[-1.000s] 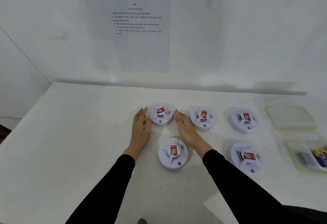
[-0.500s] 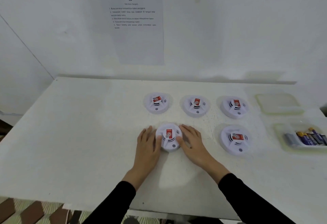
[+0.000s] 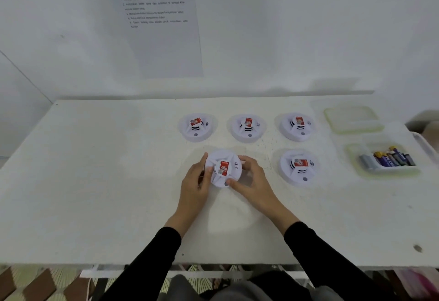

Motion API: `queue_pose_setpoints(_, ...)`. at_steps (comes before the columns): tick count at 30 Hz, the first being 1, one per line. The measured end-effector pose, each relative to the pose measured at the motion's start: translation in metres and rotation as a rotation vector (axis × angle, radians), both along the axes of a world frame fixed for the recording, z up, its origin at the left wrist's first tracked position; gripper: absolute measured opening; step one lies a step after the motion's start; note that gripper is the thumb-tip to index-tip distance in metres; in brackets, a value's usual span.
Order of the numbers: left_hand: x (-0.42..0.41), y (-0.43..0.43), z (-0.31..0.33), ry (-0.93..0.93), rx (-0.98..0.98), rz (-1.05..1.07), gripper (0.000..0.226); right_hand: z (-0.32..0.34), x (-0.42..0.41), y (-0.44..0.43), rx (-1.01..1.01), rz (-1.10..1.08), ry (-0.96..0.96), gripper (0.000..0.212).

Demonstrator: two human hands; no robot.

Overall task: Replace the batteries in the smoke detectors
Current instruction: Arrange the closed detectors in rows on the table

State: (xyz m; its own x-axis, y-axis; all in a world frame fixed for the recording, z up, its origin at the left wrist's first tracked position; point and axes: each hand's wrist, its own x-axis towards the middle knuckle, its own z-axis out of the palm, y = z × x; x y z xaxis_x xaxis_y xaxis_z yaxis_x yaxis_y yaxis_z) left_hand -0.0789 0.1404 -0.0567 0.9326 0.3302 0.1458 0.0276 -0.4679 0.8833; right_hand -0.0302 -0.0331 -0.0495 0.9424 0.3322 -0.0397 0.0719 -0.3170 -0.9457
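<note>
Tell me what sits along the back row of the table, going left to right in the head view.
Left back smoke detector → middle back smoke detector → right back smoke detector → pale plastic container.

Smoke detectors, all white moulded plastic, smooth with a faint sheen: near-left detector [image 3: 223, 170], near-right detector [image 3: 298, 167], back-left detector [image 3: 196, 126], back-middle detector [image 3: 247, 127], back-right detector [image 3: 297, 126]. Each carries a red label [image 3: 224, 168], printed sticker, slightly glossy. Table [image 3: 95, 182] white, matt, finely speckled and scuffed (paint or laminate, cannot tell). Instruction sheet [image 3: 161, 39] plain matt paper on a matt white wall [image 3: 308, 27]. Empty tub [image 3: 351, 120] and battery tub [image 3: 356, 155]: translucent frosted plastic, yellowish rims. Batteries [image 3: 389, 158] in glossy wrapped jackets, blue, purple, black; one looks dull grey. Sleeves [image 3: 152, 260] black cloth, matt
</note>
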Motion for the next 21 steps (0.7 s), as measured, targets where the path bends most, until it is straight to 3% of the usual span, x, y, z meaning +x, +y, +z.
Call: queue_pose_setpoints(21,-0.0029,0.0006,-0.0052,-0.069,-0.029,-0.011,0.040,-0.0089,-0.0011,0.0019,0.020,-0.018,-0.027,0.065)
